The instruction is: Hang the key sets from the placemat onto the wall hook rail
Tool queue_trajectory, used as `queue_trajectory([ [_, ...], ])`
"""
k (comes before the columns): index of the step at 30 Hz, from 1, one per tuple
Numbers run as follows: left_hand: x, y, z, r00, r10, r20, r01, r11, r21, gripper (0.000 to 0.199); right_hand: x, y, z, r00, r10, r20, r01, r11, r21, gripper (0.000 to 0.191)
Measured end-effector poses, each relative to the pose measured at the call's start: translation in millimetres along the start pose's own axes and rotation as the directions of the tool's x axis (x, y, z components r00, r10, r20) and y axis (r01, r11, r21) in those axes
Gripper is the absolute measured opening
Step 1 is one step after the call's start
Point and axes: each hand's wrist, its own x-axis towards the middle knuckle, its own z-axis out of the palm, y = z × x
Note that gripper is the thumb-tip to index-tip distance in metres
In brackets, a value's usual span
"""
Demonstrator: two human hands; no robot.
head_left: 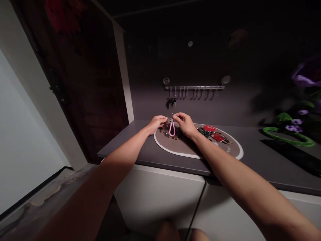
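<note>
A pink loop strap (172,129) hangs from a small metal clasp between my two hands, above the oval brown mat with a white rim (180,154). My left hand (158,123) is closed at the left of the clasp, its fingers pinching small metal pieces too tiny to name. My right hand (183,121) pinches the strap's clasp end from the right. Under the strap, a few small metal items lie on the mat. To the right of my right hand lies a pile of keys (227,140) with red tags (217,137).
A clear rail with hooks (195,87) is mounted on the dark wall, with black keys (172,100) hanging at its left. Purple flowers (294,127) and a green fuzzy ring (288,137) are at the right. A dark door (95,73) stands at the left.
</note>
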Motion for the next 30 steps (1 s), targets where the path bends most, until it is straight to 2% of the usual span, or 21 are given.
queue_trajectory([
  [6, 2.6, -4.8, 0.4, 0.996, 0.066, 0.052, -0.072, 0.990, 0.123, 0.028, -1.0, 0.1, 2.5, 0.998, 0.060, 0.028, -0.065, 0.972, 0.227, 0.026],
  [15, 0.7, -9.1, 4.0, 0.987, 0.131, 0.089, -0.155, 0.906, 0.393, 0.032, 0.7, -2.2, -0.1, 0.993, 0.119, -0.007, -0.111, 0.942, 0.317, 0.030],
  [17, 0.3, -9.8, 4.5, 0.980, 0.180, 0.086, -0.199, 0.844, 0.497, 0.031, 1.4, -3.3, -0.6, 0.989, 0.144, -0.027, -0.125, 0.928, 0.351, 0.031],
  [20, 0.0, -9.6, 4.9, 0.960, 0.267, 0.084, -0.251, 0.685, 0.684, 0.030, 3.4, -6.2, -2.2, 0.976, 0.205, -0.078, -0.157, 0.901, 0.403, 0.031],
  [23, -0.5, -8.3, 4.9, 0.944, 0.315, 0.096, -0.265, 0.550, 0.792, 0.030, 7.6, -12.3, -5.2, 0.961, 0.264, -0.082, -0.197, 0.861, 0.468, 0.027],
  [26, -1.1, -7.6, 4.3, 0.940, 0.327, 0.095, -0.253, 0.483, 0.838, 0.029, 16.1, -20.7, -8.7, 0.949, 0.303, -0.083, -0.221, 0.831, 0.510, 0.022],
  [30, -0.1, -10.8, 2.4, 0.937, 0.336, 0.097, -0.247, 0.437, 0.865, 0.029, 35.4, -31.0, -13.1, 0.924, 0.354, -0.144, -0.225, 0.809, 0.543, 0.013],
])
